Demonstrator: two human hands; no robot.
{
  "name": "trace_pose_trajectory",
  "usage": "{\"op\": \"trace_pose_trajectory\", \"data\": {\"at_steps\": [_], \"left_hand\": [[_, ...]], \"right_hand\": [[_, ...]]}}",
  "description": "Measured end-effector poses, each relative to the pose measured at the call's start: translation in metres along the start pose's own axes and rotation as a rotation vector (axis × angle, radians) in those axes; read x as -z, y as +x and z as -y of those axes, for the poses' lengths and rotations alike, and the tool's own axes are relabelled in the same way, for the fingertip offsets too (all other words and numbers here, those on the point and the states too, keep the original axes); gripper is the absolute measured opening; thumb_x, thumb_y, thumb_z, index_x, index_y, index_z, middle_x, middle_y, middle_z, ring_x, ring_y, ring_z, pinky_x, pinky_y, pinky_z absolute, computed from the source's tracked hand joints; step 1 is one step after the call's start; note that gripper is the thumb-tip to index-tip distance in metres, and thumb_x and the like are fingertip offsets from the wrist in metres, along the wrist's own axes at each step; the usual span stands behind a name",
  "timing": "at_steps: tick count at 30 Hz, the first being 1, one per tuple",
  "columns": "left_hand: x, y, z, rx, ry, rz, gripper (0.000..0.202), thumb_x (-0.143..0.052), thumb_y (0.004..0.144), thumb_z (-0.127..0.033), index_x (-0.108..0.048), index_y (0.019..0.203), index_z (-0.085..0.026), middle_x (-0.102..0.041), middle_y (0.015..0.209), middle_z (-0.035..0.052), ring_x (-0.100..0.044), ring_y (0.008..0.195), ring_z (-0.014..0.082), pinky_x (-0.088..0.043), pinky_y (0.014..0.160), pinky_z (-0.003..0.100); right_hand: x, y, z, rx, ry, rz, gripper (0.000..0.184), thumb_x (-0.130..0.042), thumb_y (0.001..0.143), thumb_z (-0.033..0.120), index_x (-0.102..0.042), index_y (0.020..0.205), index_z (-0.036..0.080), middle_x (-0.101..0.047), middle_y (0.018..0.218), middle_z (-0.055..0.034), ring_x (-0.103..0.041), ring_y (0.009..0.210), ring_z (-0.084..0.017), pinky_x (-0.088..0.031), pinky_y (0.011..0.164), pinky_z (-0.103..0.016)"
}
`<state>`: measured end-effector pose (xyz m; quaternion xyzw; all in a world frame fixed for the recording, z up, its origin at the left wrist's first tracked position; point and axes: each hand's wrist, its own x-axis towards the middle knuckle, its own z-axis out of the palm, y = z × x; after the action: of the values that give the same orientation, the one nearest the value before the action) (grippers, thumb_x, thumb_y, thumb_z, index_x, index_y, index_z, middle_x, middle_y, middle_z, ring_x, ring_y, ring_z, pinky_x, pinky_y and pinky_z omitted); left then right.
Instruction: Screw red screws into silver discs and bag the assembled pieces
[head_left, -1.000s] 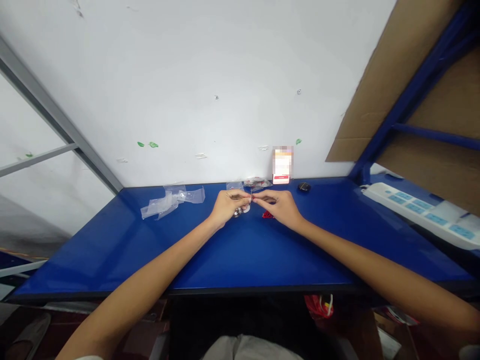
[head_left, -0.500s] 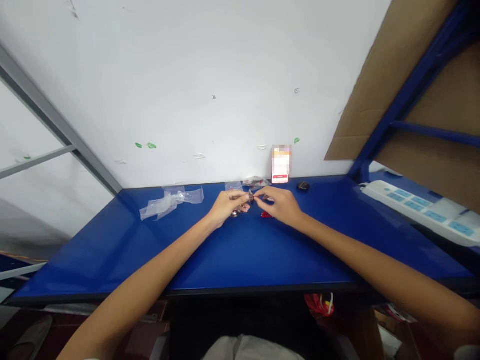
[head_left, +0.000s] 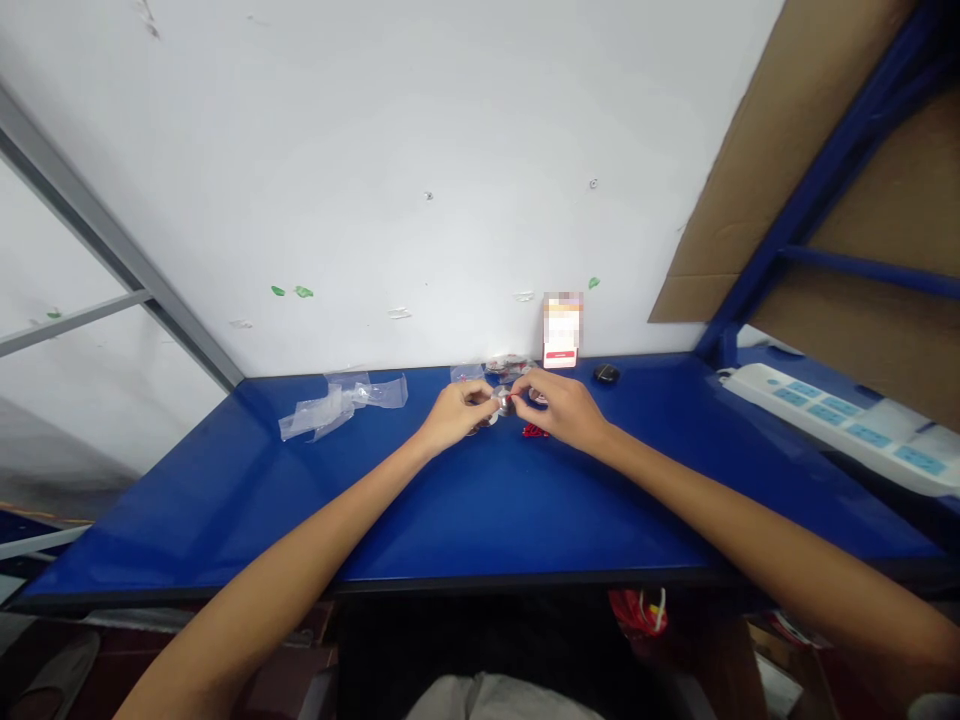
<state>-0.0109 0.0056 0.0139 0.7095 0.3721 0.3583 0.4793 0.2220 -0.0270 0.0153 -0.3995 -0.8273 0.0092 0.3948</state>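
Note:
Over the far middle of the blue table [head_left: 465,510], my left hand [head_left: 454,415] is closed, pinching the edge of a small shiny silvery disc [head_left: 504,403]. My right hand [head_left: 564,405] meets it from the other side, thumb and forefinger pinched on a thin red string [head_left: 513,397] at the disc. Whether the string passes through the disc is too small to tell. More shiny round pieces [head_left: 491,420] lie partly hidden under my left hand. A small bundle of red strings [head_left: 535,431] rests on the table below my right hand.
A phone [head_left: 562,335] leans upright on the white wall [head_left: 360,180]. Clear plastic bags [head_left: 341,403] lie to the left, and a packet of small pieces [head_left: 508,365] sits behind my hands. A black object [head_left: 606,374] and a white power strip [head_left: 844,425] are at the right.
The disc between my hands has turned from nearly edge-on to show more of its shiny face. My left fingers have shifted slightly; my right hand stays almost still.

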Motion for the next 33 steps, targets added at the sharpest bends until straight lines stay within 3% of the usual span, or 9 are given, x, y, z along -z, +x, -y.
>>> {"op": "trace_pose_trajectory", "data": {"at_steps": [7, 16, 19, 25, 33], "left_hand": [[0.003, 0.000, 0.001, -0.041, 0.153, -0.109, 0.019, -0.069, 0.086, -0.035, -0.064, 0.076, -0.020, -0.069, 0.072, 0.0005, -0.063, 0.065, 0.0160, -0.045, 0.061, 0.025], [0.019, 0.009, 0.000, 0.016, 0.078, -0.025, 0.024, -0.068, 0.078, -0.034, -0.057, 0.063, -0.019, -0.053, 0.061, -0.0022, -0.051, 0.062, 0.0154, -0.036, 0.061, 0.028], [0.025, 0.012, 0.002, 0.015, 0.048, -0.012, 0.022, -0.068, 0.076, -0.034, -0.057, 0.065, -0.019, -0.056, 0.063, -0.0014, -0.053, 0.064, 0.0165, -0.038, 0.063, 0.029], [0.052, 0.021, 0.007, 0.086, 0.143, -0.109, 0.017, -0.065, 0.072, -0.033, -0.061, 0.064, -0.019, -0.062, 0.063, 0.0018, -0.057, 0.065, 0.0183, -0.037, 0.063, 0.030], [0.088, 0.020, 0.003, 0.260, 0.266, 0.074, 0.014, -0.063, 0.066, -0.030, -0.063, 0.058, -0.019, -0.060, 0.058, 0.0049, -0.055, 0.055, 0.0182, -0.032, 0.052, 0.029]], "right_hand": [[0.001, 0.001, 0.010, 0.067, -0.067, 0.089, 0.014, -0.057, 0.104, 0.026, -0.070, 0.108, 0.028, -0.079, 0.103, -0.0047, -0.075, 0.094, -0.023, -0.059, 0.082, -0.035], [0.003, 0.001, 0.011, 0.081, -0.018, 0.097, 0.015, -0.057, 0.105, 0.027, -0.071, 0.109, 0.028, -0.079, 0.103, -0.0046, -0.075, 0.093, -0.023, -0.058, 0.083, -0.035], [0.002, 0.000, 0.011, 0.082, -0.007, 0.105, 0.019, -0.054, 0.107, 0.029, -0.072, 0.114, 0.028, -0.079, 0.105, -0.0048, -0.075, 0.093, -0.023, -0.058, 0.084, -0.035], [0.009, 0.002, 0.000, 0.030, -0.003, 0.072, 0.020, -0.058, 0.106, 0.032, -0.072, 0.120, 0.030, -0.080, 0.114, -0.0050, -0.076, 0.100, -0.026, -0.058, 0.090, -0.039], [0.014, 0.004, -0.021, 0.004, -0.113, 0.077, 0.018, -0.059, 0.102, 0.025, -0.074, 0.110, 0.027, -0.082, 0.108, -0.0048, -0.077, 0.094, -0.025, -0.058, 0.084, -0.036]]}}
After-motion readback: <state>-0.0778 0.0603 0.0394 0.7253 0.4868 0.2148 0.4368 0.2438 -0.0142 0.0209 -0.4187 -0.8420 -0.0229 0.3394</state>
